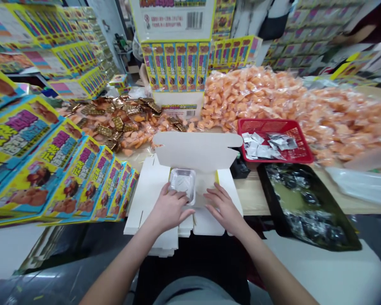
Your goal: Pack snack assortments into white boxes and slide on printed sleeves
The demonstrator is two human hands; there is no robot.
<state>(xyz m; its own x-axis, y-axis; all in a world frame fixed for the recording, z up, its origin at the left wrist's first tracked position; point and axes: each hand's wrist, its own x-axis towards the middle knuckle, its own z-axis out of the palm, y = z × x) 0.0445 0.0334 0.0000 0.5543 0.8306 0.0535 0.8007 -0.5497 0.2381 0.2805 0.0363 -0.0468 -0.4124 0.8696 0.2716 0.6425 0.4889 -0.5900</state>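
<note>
In front of me lies an unfolded cardboard box, its white inside facing up and its lid flap raised at the back. A clear plastic tray sits in the left half of the box. My left hand rests over the tray's near left side with fingers spread, touching its rim. My right hand is open at the box's right side, fingertips near the inner edge, holding nothing. Under the box, flat white cardboard blanks are stacked on the table.
Right of the box are a red basket of small white packets and a black tray of dark wrapped pieces. Behind rise heaped orange bagged pieces and gold-wrapped packets. Printed boxes line the left; a person's hand shows behind.
</note>
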